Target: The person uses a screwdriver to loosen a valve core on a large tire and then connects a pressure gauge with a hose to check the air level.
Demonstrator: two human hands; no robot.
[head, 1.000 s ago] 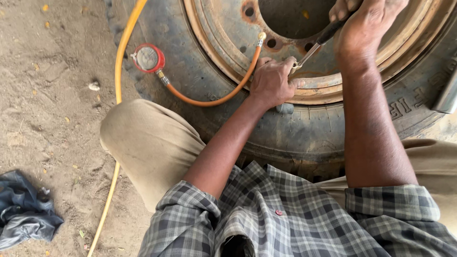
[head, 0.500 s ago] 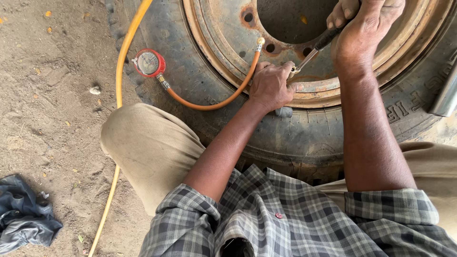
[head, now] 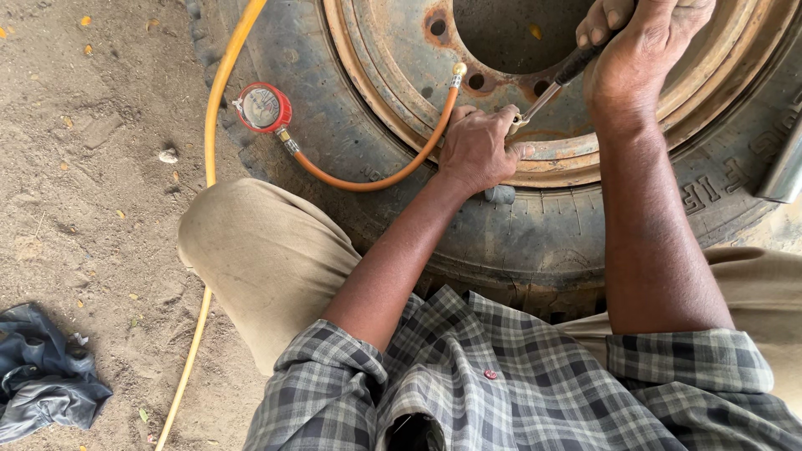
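A large truck tyre [head: 576, 242] lies flat on the ground with its rusty steel rim [head: 393, 58] facing up. My left hand [head: 478, 149] rests on the rim's lip, fingers curled at a small metal fitting by the tool's tip. My right hand [head: 643, 50] grips the black handle of a slim metal tool [head: 558, 83] whose shaft slants down toward the left hand. An orange hose [head: 376, 177] curves across the tyre from a brass end near the rim holes to a red round pressure gauge [head: 262, 107].
A yellow hose [head: 213, 150] runs from the top down past my left knee across the sandy ground. A crumpled dark blue cloth [head: 42, 384] lies at the lower left. A grey metal piece [head: 784, 167] shows at the right edge.
The view has shifted slightly. Both hands stay at the rim, the right hand and tool shifting only a little.
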